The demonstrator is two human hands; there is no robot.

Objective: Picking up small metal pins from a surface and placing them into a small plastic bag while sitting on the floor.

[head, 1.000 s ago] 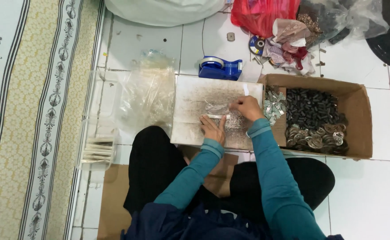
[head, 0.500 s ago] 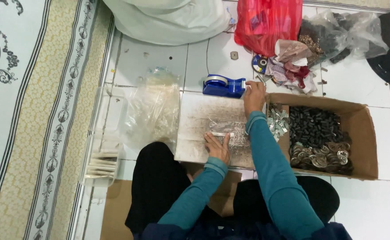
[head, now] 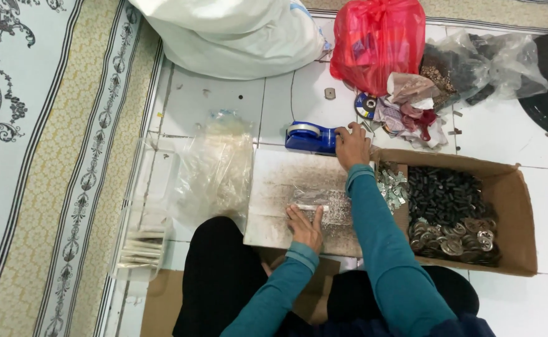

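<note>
My right hand (head: 350,145) reaches forward and rests on the right end of a blue tape dispenser (head: 311,136) standing on the tiled floor. My left hand (head: 305,226) lies flat, pressing a small clear plastic packet of metal parts (head: 327,206) onto a stained white board (head: 280,193) in front of my knees. Both arms wear teal sleeves.
An open cardboard box (head: 511,212) at the right holds black parts and shiny metal rings. Clear bags (head: 214,168) and a plastic tray (head: 143,243) lie at the left. Behind stand a white sack (head: 236,37), a red bag (head: 379,40) and dark-filled bags (head: 480,62). A rug (head: 43,156) borders the left.
My right hand left the packet on the board and moved forward to the blue tape dispenser. My left hand stayed on the packet. The view tilted up slightly.
</note>
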